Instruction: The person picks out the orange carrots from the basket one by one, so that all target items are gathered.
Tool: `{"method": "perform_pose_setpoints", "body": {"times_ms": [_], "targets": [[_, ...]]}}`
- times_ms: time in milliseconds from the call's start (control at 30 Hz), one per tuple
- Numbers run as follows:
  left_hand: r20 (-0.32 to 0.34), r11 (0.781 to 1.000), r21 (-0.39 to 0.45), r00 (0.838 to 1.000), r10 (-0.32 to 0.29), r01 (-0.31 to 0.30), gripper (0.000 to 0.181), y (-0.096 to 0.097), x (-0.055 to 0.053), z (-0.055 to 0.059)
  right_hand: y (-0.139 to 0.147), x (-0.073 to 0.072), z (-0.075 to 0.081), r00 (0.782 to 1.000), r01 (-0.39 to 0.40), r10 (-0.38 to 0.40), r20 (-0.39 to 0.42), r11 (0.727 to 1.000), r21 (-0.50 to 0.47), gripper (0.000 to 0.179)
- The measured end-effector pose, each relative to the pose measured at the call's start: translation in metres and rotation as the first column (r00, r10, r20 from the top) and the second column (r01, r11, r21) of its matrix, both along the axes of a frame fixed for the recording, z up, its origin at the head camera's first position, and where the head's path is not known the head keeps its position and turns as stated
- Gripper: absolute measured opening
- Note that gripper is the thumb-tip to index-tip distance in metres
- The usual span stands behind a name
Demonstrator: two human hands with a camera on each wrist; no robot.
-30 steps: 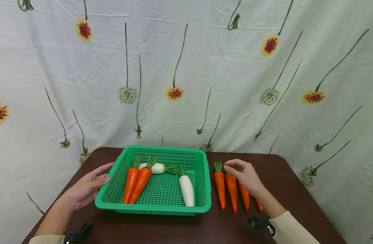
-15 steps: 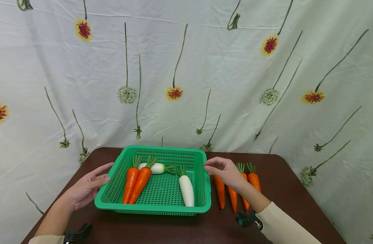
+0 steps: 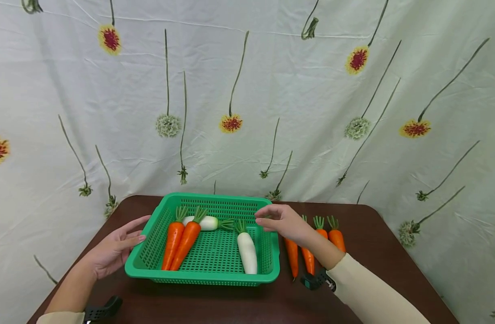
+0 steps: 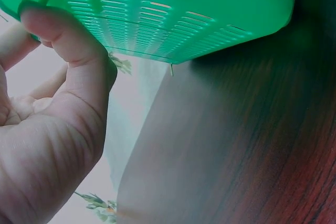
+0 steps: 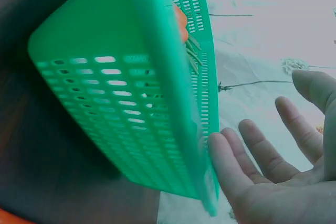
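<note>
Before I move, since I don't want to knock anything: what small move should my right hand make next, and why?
Probably ease your right hand left, above the closest white radish, toward the nearer carrot in the basket: that hand looks empty, its fingers overhang the right rim, and other carrots lie side by side on the table.

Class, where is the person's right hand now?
In the head view, the right hand is above the right rim of the green basket, just right of the leaves of a white radish.
</note>
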State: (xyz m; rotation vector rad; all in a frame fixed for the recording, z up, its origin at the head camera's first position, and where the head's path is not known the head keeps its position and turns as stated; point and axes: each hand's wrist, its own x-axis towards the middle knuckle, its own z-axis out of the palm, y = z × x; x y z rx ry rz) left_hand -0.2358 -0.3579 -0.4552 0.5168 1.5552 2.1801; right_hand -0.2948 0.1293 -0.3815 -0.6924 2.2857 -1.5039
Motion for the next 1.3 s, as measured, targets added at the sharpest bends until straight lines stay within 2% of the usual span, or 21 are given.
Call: {"method": "perform_pose_setpoints", "body": {"times_ms": [367, 600, 800, 1067, 1300], "targets": [[0.000, 1.000, 0.006, 1.000, -0.007, 0.007, 0.056, 0.000, 0.000, 0.002, -0.033, -0.015, 0.019, 0.991, -0.078, 0.070, 0.115, 0.995, 0.065, 0.034], [0.007, 1.000, 0.006, 1.000, -0.006, 0.006, 0.057, -0.001, 0.001, 0.002, -0.059, -0.020, 0.027, 0.982, -0.125, 0.112, 0.153, 0.989, 0.080, 0.035], [0.014, 0.999, -0.023, 1.000, 0.023, -0.022, 0.059, 0.001, 0.001, 0.004, -0.082, -0.025, 0.024, 0.974, -0.119, 0.107, 0.199, 0.992, 0.050, 0.032], [0.020, 1.000, -0.024, 1.000, 0.020, -0.020, 0.060, 0.002, 0.002, 0.006, -0.107, -0.029, 0.011, 0.968, -0.111, 0.099, 0.231, 0.993, 0.042, 0.034], [0.018, 1.000, -0.016, 1.000, 0.016, -0.015, 0.060, 0.001, 0.001, 0.004, -0.123, -0.030, 0.004, 0.949, -0.134, 0.116, 0.294, 0.990, 0.042, 0.045]]}}
